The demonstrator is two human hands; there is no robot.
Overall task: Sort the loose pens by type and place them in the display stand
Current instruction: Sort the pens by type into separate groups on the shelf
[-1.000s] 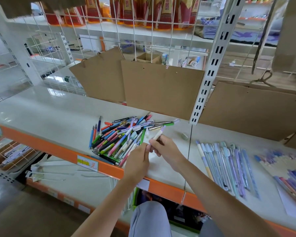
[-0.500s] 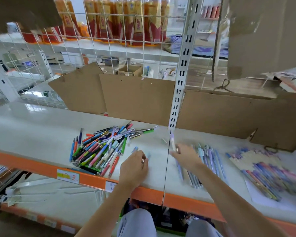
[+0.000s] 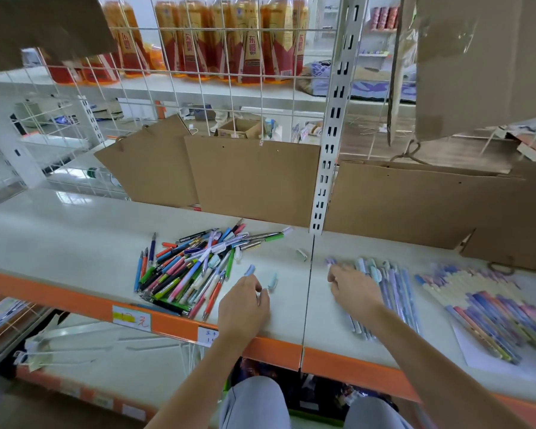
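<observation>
A mixed heap of loose pens [image 3: 192, 267] in many colours lies on the white shelf [image 3: 59, 236], left of centre. My left hand [image 3: 245, 305] rests palm down just right of the heap, fingers loosely spread, its fingertips by two small pale blue caps [image 3: 249, 270] [image 3: 272, 280]. My right hand [image 3: 353, 289] is lowered onto the left edge of a sorted row of pastel pens [image 3: 393, 292], fingers curled on a purple-tipped pen [image 3: 330, 261] whose tip pokes out past them. Further right, another sorted group of purple and pink pens [image 3: 492, 320] lies fanned on white paper.
Cardboard sheets [image 3: 251, 178] stand along the back of the shelf against a wire grid. A slotted white upright [image 3: 325, 168] meets the shelf between the two pen areas. The orange shelf edge [image 3: 75, 301] carries price labels. A small clear clip [image 3: 302, 253] lies near the seam.
My right hand carried the pen from the heap rightward and has come down onto the pastel row. My left hand let go and settled on the shelf by the caps. The camera turned right.
</observation>
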